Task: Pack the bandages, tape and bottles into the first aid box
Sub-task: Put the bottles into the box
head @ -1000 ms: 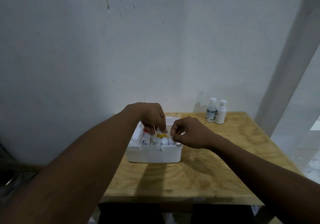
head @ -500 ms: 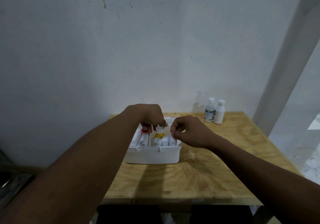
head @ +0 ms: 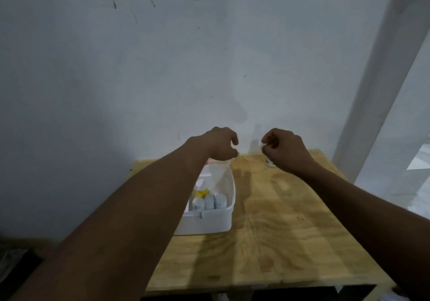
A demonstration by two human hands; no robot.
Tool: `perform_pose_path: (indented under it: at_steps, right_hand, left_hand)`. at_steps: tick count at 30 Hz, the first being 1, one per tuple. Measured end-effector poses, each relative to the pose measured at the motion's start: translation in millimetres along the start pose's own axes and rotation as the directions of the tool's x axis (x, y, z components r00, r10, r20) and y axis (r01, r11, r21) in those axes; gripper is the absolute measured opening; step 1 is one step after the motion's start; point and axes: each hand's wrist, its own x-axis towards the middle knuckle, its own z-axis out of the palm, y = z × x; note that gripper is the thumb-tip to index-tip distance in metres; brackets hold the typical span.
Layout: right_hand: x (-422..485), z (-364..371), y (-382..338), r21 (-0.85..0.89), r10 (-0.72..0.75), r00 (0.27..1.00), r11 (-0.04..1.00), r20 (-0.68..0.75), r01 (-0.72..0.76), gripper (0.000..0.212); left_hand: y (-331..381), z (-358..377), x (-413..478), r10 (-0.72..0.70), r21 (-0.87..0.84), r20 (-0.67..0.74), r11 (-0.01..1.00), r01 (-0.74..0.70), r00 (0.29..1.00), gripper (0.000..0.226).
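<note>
The white first aid box (head: 209, 221) stands open on the wooden table (head: 279, 231), left of centre. Inside it I see three small white containers (head: 209, 201) in a row and a yellow item (head: 201, 193) behind them. My left hand (head: 220, 145) hovers past the box's far edge, fingers loosely curled and holding nothing. My right hand (head: 285, 150) is curled at the table's far edge, right over the white bottles. Only the base of one bottle (head: 270, 162) shows under it. Whether the fingers grip it is hidden.
A pale wall rises directly behind the table. A white post (head: 377, 79) stands at the right, beyond the table's corner. My left forearm crosses over the left part of the box. Bare wood lies to the right of and in front of the box.
Both hands have left the inside of the box and moved up toward the far edge. The right hand now covers the two bottles. The view has shifted closer.
</note>
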Motion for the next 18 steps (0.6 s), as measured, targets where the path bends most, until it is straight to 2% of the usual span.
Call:
perform_pose_path:
  at_steps: [5,9,13,16,18]
  right_hand:
    - [39.6,-13.5,45.6,-0.158,0.134,0.991,0.978,-0.017,-0.135,0.042]
    - [58.6,-13.6,70.9,-0.266,0.216,0.974,0.945,0.068,-0.191,0.062]
    - [62.4,-4.0,89.8,-0.274,0.183,0.969,0.952,0.166,-0.133,0.056]
    - [62.5,-0.1,99.1,-0.256,0.139,0.987,0.96,0.087,-0.112,0.043]
    - [62.6,-0.4,102.8,-0.258,0.107,0.993,0.962,0.041,-0.093,0.035]
  left_hand:
    - [24.3,17.7,52.2,0.089,0.065,-0.005,0.994,-0.088,0.996,0.063]
    - [44.4,39.2,91.5,0.152,0.069,-0.003,0.986,-0.151,0.988,0.071]
    - [57.1,54.2,116.2,0.188,0.061,0.032,0.98,-0.189,0.982,0.068]
    - [60.8,61.8,124.5,0.191,0.064,0.016,0.979,-0.192,0.981,0.067]
    - [62.6,62.7,127.0,0.189,0.063,-0.032,0.98,-0.187,0.981,0.054]
